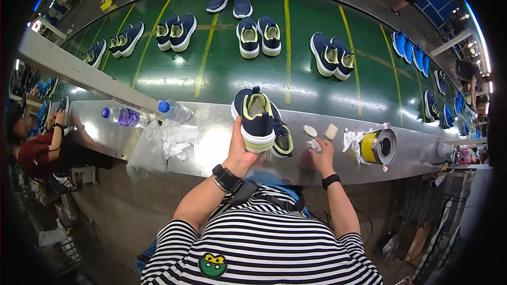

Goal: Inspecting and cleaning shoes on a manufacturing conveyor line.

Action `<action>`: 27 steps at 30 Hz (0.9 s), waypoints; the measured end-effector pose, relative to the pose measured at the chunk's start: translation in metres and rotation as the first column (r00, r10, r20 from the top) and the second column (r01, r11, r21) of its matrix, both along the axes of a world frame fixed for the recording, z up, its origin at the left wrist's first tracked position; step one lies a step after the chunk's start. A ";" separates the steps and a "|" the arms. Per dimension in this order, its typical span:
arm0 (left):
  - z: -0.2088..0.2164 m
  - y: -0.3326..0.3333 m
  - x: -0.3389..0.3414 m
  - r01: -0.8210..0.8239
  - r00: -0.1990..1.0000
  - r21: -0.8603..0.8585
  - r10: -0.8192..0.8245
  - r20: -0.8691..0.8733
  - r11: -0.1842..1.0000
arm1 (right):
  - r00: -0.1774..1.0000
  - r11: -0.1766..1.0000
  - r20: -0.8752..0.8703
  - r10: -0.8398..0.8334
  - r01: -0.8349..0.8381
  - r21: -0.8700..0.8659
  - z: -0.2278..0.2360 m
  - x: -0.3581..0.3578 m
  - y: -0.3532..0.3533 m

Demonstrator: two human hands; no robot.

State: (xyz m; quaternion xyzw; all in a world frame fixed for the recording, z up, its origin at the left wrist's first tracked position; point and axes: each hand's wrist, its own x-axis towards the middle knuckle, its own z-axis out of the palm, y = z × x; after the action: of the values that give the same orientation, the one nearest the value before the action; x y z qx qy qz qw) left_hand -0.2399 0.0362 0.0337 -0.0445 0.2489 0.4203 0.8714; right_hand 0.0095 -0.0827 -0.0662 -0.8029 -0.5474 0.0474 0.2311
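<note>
My left hand (240,151) grips a navy sneaker (257,124) with a white sole and lime lining, its heel toward me. Behind and to the right of it, a second navy sneaker (282,136) rests on the metal ledge. Over the ledge, my right hand (323,157) is closed, fingers pinched on a small white wad (315,145) that looks like cloth. Just beyond those fingers lie a white oval pad (310,131) and a beige block (331,131).
A yellow-banded tin (378,146) stands right beside a crumpled white cloth (353,144). Leftward are two bottles (125,116) (174,111) and a plastic bag (148,150). Pairs of sneakers (260,37) sit on the green conveyor belt (222,74). A co-worker (39,150) is at far left.
</note>
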 end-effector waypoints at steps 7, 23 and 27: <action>-0.032 0.003 -0.014 0.019 0.997 0.002 -0.019 -0.071 1.000 | 0.762 0.804 -0.287 0.581 -0.593 0.054 0.102 -0.069 0.024; -0.105 -0.017 -0.072 0.450 0.613 -0.005 -0.313 -0.725 0.893 | 0.694 0.686 0.072 0.717 -0.682 -0.253 0.054 -0.133 0.044; -0.100 -0.004 -0.074 0.609 0.496 -0.020 -0.400 -0.771 0.793 | 0.718 0.644 -0.005 0.696 -0.626 -0.440 0.066 -0.121 0.068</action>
State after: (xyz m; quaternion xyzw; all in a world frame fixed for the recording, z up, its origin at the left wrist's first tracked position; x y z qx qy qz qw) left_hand -0.3143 0.0323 -0.0666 0.3179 0.5261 0.1526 0.7739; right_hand -0.1120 -0.0147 0.0000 -0.5769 -0.7973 0.1761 -0.0227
